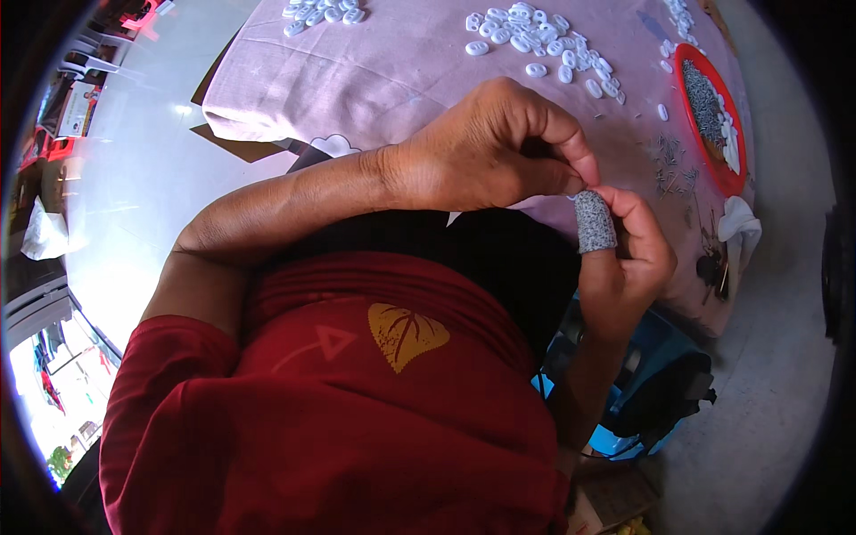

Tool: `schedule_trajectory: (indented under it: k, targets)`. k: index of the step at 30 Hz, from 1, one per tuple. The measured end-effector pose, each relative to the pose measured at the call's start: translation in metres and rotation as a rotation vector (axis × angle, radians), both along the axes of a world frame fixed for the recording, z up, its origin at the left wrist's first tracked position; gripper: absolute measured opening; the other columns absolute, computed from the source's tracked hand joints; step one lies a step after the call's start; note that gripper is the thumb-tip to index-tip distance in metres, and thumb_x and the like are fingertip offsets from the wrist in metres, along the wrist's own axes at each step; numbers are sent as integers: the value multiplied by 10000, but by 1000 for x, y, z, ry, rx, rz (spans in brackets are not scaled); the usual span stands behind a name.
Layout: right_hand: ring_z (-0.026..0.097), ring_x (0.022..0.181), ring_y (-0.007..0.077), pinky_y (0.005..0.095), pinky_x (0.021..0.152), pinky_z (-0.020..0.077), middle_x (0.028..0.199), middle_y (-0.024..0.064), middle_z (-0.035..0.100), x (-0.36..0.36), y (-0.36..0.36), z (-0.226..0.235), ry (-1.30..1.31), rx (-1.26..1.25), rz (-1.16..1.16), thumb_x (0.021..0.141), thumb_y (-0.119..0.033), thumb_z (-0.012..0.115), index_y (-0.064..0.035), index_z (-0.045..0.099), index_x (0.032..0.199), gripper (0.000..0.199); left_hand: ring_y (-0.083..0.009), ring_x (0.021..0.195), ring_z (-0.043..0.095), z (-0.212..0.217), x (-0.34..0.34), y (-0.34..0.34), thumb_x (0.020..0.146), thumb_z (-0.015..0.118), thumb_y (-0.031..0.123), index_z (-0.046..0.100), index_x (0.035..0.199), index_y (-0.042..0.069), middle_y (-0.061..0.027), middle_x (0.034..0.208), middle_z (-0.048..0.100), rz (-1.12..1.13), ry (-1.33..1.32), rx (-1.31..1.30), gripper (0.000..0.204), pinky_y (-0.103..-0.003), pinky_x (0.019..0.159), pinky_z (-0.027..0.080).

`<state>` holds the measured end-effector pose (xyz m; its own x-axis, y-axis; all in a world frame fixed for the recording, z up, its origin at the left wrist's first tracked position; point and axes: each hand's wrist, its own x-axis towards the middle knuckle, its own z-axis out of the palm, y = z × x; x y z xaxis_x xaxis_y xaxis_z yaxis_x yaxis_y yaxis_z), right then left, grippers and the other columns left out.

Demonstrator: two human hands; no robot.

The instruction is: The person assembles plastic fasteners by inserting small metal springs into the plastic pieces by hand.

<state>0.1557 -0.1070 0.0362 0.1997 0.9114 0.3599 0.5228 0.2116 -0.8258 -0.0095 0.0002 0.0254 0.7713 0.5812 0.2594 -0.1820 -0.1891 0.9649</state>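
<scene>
My left hand reaches across from the left, its thumb and forefinger pinched together. My right hand comes up from below with thumb and forefinger closed against the left fingertips. A grey speckled finger sleeve covers the right thumb. Whatever the two hands pinch between them is tiny and mostly hidden by the fingers. Beyond the hands, a loose heap of white oval plastic pieces lies on the pink tablecloth. Thin metal pins are scattered just right of my hands.
At the right edge of the table stands a red tray holding many small grey metal parts and some white pieces. Another white heap lies at the far left. A white cloth hangs at the right edge, near dark slender tools.
</scene>
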Motion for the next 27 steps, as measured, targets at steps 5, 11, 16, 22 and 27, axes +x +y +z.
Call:
schedule_trajectory:
  k: [5,11,16,22,27]
  targets:
    - [539,719,55,204,618,447,807,14,618,2,8,-5,90,55,41,832,27,622,23,646,936,107,-67,869,612,-9,5,3,884,643,24,668,1015,-12,-38,929,669,-8,-124,-302,138,-203,767,497]
    - [539,717,58,199,613,441,789,16,605,0,7,-9,30,77,7,832,18,631,20,644,947,115,-25,712,559,-6,2,2,895,652,106,679,1014,18,-2,812,664,-28,56,-477,150,-155,617,439]
    - [500,661,64,194,565,397,768,16,581,0,6,-6,9,60,-29,838,-3,642,9,641,943,106,-15,648,514,-11,2,3,888,672,145,686,998,34,12,781,655,-6,52,-469,157,-157,564,413]
    - [481,642,66,198,552,383,761,12,572,4,6,-11,-10,81,28,839,-17,650,4,626,915,82,-13,659,503,-11,1,3,899,657,138,686,994,34,20,782,644,-12,54,-397,144,-153,578,411]
    - [465,609,77,209,521,365,742,11,559,5,5,-15,-42,62,20,822,-11,646,-9,618,890,73,-17,672,506,-13,-1,3,910,639,121,681,995,28,13,802,644,-51,45,-397,133,-163,587,416]
